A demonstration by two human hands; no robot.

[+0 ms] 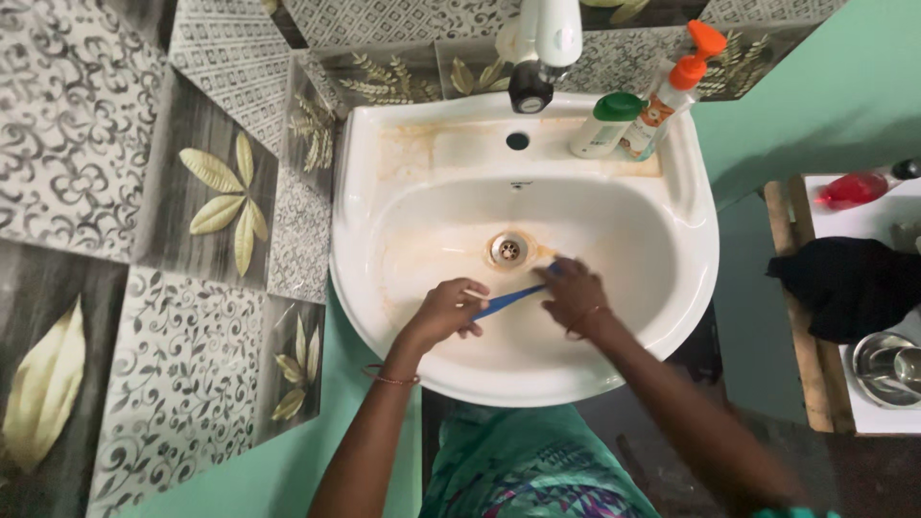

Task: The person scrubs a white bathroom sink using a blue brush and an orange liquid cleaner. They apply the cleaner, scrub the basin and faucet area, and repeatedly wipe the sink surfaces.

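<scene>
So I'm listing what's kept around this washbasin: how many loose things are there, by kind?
Bottles on the basin ledge: 2, a green-capped bottle and an orange-nozzled bottle
Red bottle on the side table: 1
Blue brush held by the left hand and right hand: 1
Steel bowl: 1
Black cloth: 1
Total: 6

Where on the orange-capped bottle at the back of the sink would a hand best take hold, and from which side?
Probably the white body of the bottle, below the orange pump, taken from its right. It leans left, close against the green-capped bottle, so that side is blocked, while the right side is open. The faucet stands further left. Both hands are on the blue toothbrush.
</scene>
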